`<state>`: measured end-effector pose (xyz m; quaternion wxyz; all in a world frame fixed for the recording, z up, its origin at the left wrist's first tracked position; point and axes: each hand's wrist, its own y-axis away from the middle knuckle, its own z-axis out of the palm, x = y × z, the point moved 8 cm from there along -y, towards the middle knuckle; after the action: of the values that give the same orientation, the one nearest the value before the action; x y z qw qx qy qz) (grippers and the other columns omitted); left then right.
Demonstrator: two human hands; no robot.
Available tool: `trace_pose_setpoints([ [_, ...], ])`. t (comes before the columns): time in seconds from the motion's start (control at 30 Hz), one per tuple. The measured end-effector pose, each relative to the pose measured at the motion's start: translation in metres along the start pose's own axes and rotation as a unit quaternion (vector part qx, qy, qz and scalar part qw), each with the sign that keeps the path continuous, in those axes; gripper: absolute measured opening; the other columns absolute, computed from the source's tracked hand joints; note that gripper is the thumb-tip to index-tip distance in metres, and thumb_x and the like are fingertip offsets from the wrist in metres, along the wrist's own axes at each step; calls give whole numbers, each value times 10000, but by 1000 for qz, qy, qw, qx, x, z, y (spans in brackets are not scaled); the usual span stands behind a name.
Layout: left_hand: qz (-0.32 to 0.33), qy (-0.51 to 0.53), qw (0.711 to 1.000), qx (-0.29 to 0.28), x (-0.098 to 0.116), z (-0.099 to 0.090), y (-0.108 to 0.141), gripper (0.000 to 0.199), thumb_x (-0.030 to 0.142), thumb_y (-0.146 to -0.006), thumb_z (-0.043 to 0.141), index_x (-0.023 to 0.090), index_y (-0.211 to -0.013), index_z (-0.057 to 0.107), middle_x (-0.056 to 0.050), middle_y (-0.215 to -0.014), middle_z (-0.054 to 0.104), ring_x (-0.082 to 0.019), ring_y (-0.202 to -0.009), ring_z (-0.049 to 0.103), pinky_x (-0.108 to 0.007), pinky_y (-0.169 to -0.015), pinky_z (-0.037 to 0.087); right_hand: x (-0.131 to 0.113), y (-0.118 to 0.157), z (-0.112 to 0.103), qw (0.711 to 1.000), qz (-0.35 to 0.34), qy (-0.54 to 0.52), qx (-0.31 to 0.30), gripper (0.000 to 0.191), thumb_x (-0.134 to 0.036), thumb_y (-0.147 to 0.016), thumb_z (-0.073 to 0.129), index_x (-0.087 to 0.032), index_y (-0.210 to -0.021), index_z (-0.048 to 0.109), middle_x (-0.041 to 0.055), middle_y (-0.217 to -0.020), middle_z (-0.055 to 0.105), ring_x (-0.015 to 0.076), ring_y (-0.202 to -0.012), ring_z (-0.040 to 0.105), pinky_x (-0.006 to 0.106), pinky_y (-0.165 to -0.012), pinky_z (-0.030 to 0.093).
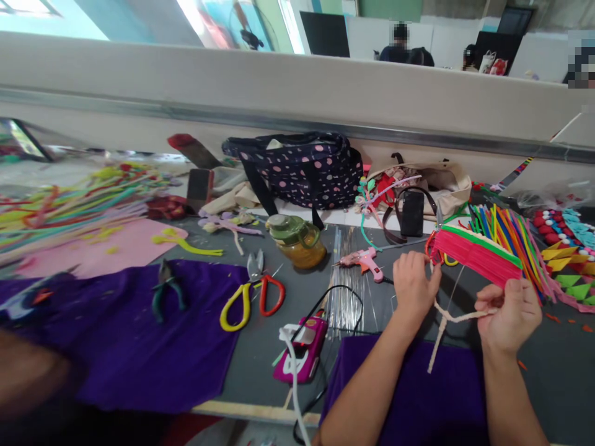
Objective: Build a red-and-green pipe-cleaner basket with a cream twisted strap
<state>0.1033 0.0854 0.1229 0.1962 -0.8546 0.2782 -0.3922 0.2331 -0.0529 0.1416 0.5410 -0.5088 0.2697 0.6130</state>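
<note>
Between my two hands is a bright pinkish-red panel [478, 255] of fuzzy pipe cleaners in rows, with green and cream strips along its upper edge. My left hand [415, 286] is closed at its left end. Its right end is pinched by my right hand [510, 314], thumb on the near face. A cream pipe cleaner [440, 337] runs below the panel from hand to hand, twisted into a Y with a tail hanging down. Under my forearms lies a purple cloth [446, 390]. A pink glue gun [365, 264] rests left of my left hand.
Red-and-yellow-handled scissors [255, 272], pliers [166, 291] on another purple cloth [186, 365], a magenta power strip [304, 350] with cables, clear glue sticks [346, 297] and a green-lidded jar [297, 241] lie leftward. Colourful pipe cleaners [504, 238] fan out behind my right hand. A co-worker's blurred arm [32, 371] is at left.
</note>
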Motion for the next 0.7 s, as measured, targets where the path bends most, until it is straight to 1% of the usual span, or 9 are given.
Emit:
trace_pose_setpoints([
  [0.17,21,3,1000,12,2,-2,0,119,297,-853,584,190,-810,555,-37,-805,615,-189,-792,531,-335,-728,353,1,1,-1,1000,-2,2,-3,294,-426,-823,608,-184,-709,485,-33,-441,604,116,-263,473,188,-255,355],
  [0.33,44,22,999,20,4,-4,-1,126,253,-886,529,184,-796,586,-41,-785,629,-184,-780,531,-332,-744,358,1,0,-2,1000,-4,-2,-3,264,-392,-828,606,-186,-713,487,-32,-443,608,121,-255,464,193,-238,343],
  [0.4,35,55,998,9,2,-3,-2,162,239,-901,496,182,-786,595,-46,-781,631,-180,-778,532,-326,-748,363,1,-1,-2,1000,-3,-1,-3,272,-392,-829,603,-186,-701,481,-33,-442,605,117,-256,463,191,-241,344],
  [0.5,-22,153,988,-25,-8,3,-3,225,255,-914,470,183,-749,605,-42,-758,622,-167,-760,534,-305,-731,369,2,-3,-2,1000,4,-3,-4,278,-395,-829,602,-188,-692,478,-36,-439,600,115,-257,457,190,-237,336],
  [0.57,-78,242,966,-47,-18,10,-3,238,283,-905,483,182,-736,616,-31,-741,614,-160,-754,537,-288,-719,374,4,-5,-4,1000,11,-6,0,282,-399,-828,601,-187,-686,481,-38,-436,594,111,-254,447,189,-233,324],
  [0.6,-110,290,949,-56,-23,15,-3,237,298,-894,497,179,-732,622,-24,-727,608,-156,-744,536,-279,-708,375,6,-6,-5,1000,14,-8,3,286,-403,-826,604,-187,-683,481,-40,-435,592,108,-254,442,185,-232,315],
  [0.67,-180,390,900,-75,-32,26,0,233,324,-860,537,169,-716,636,-14,-696,599,-143,-708,531,-263,-687,379,10,-9,-8,1000,21,-14,9,296,-406,-819,612,-187,-671,478,-42,-434,586,100,-257,437,176,-234,299],
  [0.7,-214,441,867,-87,-36,32,1,232,331,-838,561,160,-704,641,-13,-683,600,-136,-687,527,-257,-680,383,12,-11,-9,1000,24,-18,10,304,-405,-817,614,-187,-659,472,-44,-430,580,95,-259,433,172,-240,297],
])
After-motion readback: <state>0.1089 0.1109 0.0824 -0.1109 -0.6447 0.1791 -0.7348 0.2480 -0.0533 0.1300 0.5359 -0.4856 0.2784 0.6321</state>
